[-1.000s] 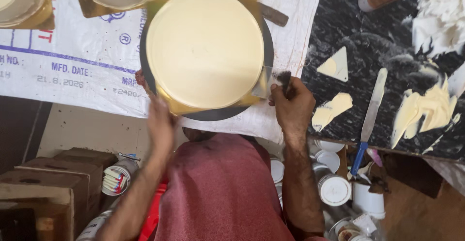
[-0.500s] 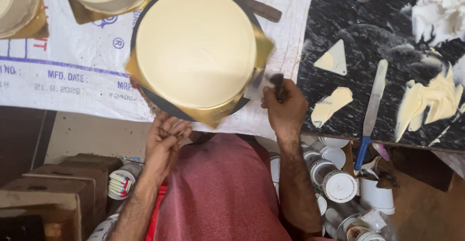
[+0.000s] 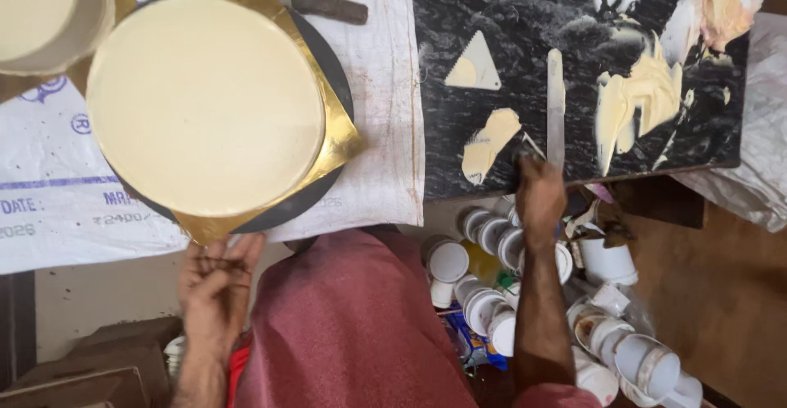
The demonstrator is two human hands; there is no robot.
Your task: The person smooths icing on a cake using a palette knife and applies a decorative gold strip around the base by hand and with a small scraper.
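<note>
Just beside right hand [image 3: 539,199], palette knife [image 3: 556,105]

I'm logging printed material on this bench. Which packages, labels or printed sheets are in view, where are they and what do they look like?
Printed sack sheet: spread flat under the cake turntable, white woven plastic with blue and red print.
Small tubs: clustered below the black slab by the right hand, round, white lids, labels unclear.
No screens or signs.

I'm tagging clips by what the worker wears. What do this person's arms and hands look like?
Both forearms are bare, with no gloves and no watch or ring that I can make out on the left hand or the right hand. The person wears a dull red garment; any sleeves end out of view.
</note>
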